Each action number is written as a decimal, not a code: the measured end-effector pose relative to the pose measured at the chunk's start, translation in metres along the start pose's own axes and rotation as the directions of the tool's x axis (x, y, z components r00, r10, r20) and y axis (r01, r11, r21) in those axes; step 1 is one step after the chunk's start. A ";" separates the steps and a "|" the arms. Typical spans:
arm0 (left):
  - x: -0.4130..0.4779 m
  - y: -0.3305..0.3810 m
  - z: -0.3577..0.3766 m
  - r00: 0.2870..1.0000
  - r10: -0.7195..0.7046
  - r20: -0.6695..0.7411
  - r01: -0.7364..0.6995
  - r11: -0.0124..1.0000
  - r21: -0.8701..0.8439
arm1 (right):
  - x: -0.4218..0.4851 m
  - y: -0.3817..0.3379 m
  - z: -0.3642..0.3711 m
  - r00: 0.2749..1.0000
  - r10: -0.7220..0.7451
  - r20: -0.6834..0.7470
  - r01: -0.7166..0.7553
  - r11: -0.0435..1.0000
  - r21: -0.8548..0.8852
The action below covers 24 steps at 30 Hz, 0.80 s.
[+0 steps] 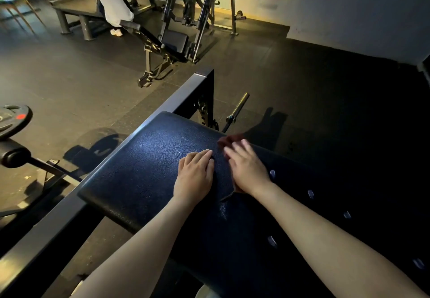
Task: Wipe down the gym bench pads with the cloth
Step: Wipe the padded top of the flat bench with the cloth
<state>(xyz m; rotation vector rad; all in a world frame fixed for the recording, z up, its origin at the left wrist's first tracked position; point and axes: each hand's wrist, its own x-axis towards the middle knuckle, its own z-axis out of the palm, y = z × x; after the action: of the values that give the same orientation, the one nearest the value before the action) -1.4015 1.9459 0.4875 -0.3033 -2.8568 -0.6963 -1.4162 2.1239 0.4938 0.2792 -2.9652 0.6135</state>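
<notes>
Fig.: bench pad (144, 172) w/ right hand (246, 170) flat on the cloth (232, 140), as I see it from the head cam.
Largest first: dark rubber floor (81, 70) fills the bkgd. The pad, blue-black w/ scuffed grain, runs from centre to lower right, w/ a grey steel frame rail (149, 121) along its left side. Far off are an incline bench (162, 39) and a seated person in a white top (111, 2). A weight plate (14, 118) w/ a red mark sits at the left edge, and a barbell end (237, 109) shows just beyond the pad. Left hand (195, 176) lies palm-down on bare pad, fingers together, nearly straight, holding nothing. Right hand, just beside it and not touching, presses the reddish cloth w/ fingers extended (blurred). The cloth shows past the fingertips and by the wrist.
</notes>
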 end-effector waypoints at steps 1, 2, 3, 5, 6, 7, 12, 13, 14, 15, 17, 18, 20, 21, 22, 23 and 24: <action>-0.001 0.000 0.000 1.000 -0.005 0.002 0.005 1.000 -0.005 | 0.001 0.005 -0.003 0.996 0.087 -0.020 -0.087 0.996 -0.027; -0.001 -0.001 0.000 1.000 -0.014 -0.003 0.014 1.000 -0.016 | 0.001 0.006 -0.003 0.989 0.142 -0.038 -0.143 0.989 -0.046; -0.002 -0.002 0.000 0.999 -0.029 -0.013 0.028 0.999 -0.031 | -0.001 0.002 -0.002 0.988 0.146 -0.044 -0.149 0.988 -0.051; -0.001 -0.003 0.000 0.997 -0.065 -0.050 0.061 0.995 -0.079 | -0.009 -0.020 0.006 0.999 0.044 -0.014 -0.044 0.999 0.008; 0.000 -0.004 0.000 0.995 -0.074 -0.070 0.067 0.992 -0.104 | -0.013 -0.031 0.011 0.999 -0.040 0.011 0.040 0.998 0.049; 0.001 -0.005 -0.001 0.994 -0.075 -0.085 0.064 0.990 -0.123 | -0.017 -0.038 0.015 0.991 -0.125 0.037 0.122 0.990 0.076; -0.004 -0.007 -0.007 0.992 -0.101 -0.081 0.087 0.983 -0.160 | 0.003 -0.016 0.008 0.996 -0.060 0.059 0.061 0.998 -0.028; -0.005 -0.008 -0.006 0.991 -0.107 -0.082 0.094 0.984 -0.153 | 0.007 -0.013 0.006 0.999 0.019 0.032 -0.018 0.999 -0.036; -0.006 -0.008 -0.006 0.990 -0.110 -0.087 0.097 0.986 -0.138 | 0.011 -0.015 0.006 0.997 0.070 0.016 -0.070 0.997 -0.024; -0.006 -0.009 -0.005 0.990 -0.106 -0.096 0.094 0.988 -0.125 | 0.012 -0.024 0.008 0.998 0.067 0.006 -0.067 0.998 0.005; -0.002 -0.014 -0.006 0.988 -0.083 -0.129 0.075 0.995 -0.066 | 0.009 -0.049 0.020 0.998 -0.053 0.029 0.050 0.995 0.084; 0.000 -0.018 -0.007 0.987 -0.081 -0.138 0.079 0.997 -0.022 | 0.007 -0.059 0.027 0.991 -0.127 0.049 0.121 0.985 0.123; 0.002 -0.025 -0.014 0.983 -0.168 -0.073 0.171 0.985 0.035 | 0.007 -0.066 0.031 0.975 -0.202 0.088 0.188 0.971 0.146; 0.001 -0.030 -0.017 0.977 -0.205 -0.059 0.207 0.977 0.043 | 0.012 -0.062 0.030 0.976 -0.196 0.097 0.183 0.975 0.128; 0.001 -0.037 -0.017 0.976 -0.209 -0.065 0.212 0.976 0.043 | 0.019 -0.056 0.029 0.981 -0.168 0.095 0.158 0.982 0.104; 0.000 -0.042 -0.017 0.978 -0.195 -0.067 0.198 0.980 0.037 | 0.025 -0.051 0.026 0.989 -0.115 0.094 0.108 0.991 0.075; -0.001 -0.045 -0.019 0.981 -0.179 -0.077 0.181 0.983 0.032 | 0.030 -0.047 0.024 0.994 -0.043 0.097 0.038 0.998 0.056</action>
<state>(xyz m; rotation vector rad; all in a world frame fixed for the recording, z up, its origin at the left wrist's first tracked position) -1.4093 1.8982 0.4843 -0.0124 -2.8472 -0.6675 -1.4381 2.0675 0.4940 0.3843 -3.0306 0.6962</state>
